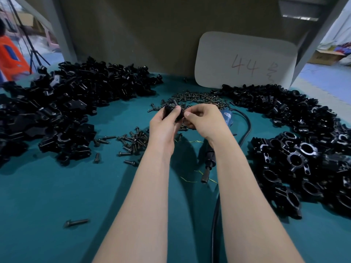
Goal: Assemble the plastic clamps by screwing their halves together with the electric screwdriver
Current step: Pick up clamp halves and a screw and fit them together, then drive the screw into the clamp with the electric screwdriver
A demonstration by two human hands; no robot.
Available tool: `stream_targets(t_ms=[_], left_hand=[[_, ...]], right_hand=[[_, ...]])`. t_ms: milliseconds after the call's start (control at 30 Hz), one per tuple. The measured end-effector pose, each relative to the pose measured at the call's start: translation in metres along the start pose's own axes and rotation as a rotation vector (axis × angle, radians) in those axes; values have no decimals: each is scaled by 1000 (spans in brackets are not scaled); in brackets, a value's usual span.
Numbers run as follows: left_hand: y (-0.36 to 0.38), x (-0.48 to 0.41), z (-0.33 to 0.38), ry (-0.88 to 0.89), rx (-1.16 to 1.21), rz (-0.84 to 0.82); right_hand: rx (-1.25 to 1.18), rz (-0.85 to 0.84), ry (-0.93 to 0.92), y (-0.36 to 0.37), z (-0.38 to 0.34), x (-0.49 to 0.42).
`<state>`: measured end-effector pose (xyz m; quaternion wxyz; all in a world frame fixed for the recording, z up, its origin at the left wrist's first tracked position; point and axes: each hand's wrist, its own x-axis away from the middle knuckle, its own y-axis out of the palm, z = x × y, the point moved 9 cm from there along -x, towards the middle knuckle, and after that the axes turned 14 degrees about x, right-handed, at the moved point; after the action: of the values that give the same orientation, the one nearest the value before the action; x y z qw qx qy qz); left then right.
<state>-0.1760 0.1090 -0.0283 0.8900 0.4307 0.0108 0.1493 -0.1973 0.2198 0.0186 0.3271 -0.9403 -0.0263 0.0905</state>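
Observation:
Above the middle of the teal table (57,186), my left hand (165,124) grips a black plastic clamp (171,109). My right hand (203,120) meets it from the right, thumb and forefinger pinched at the clamp's edge; what they pinch is too small to tell. The electric screwdriver (209,156) lies on the table under my right wrist, its bit pointing toward me and its blue end (227,114) past my right hand. Loose black screws (199,97) lie in a heap just beyond my hands, and a smaller scatter of screws (133,141) lies to the left.
A big pile of black clamp halves (57,103) fills the left side. Another heap of black clamp pieces (303,141) curves along the right. The screwdriver's black cable (247,126) loops right of my hand. A white card marked 44 (245,61) leans on the back wall. One screw (76,223) lies alone front left.

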Motion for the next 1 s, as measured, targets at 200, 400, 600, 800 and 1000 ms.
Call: stream_targets(t_ms=[200, 400, 600, 800, 1000], left_hand=[[-12, 2, 7, 91, -51, 109], [-4, 3, 17, 257, -186, 120], [-11, -5, -7, -14, -3, 106], [-17, -7, -13, -129, 70, 106], [-30, -7, 16, 161, -435, 220]], right_hand=[[77, 204, 61, 10, -4, 9], [88, 207, 153, 4, 2, 6], [606, 106, 459, -46, 57, 13], [440, 37, 497, -46, 81, 13], [-665, 138, 428, -67, 58, 14]])
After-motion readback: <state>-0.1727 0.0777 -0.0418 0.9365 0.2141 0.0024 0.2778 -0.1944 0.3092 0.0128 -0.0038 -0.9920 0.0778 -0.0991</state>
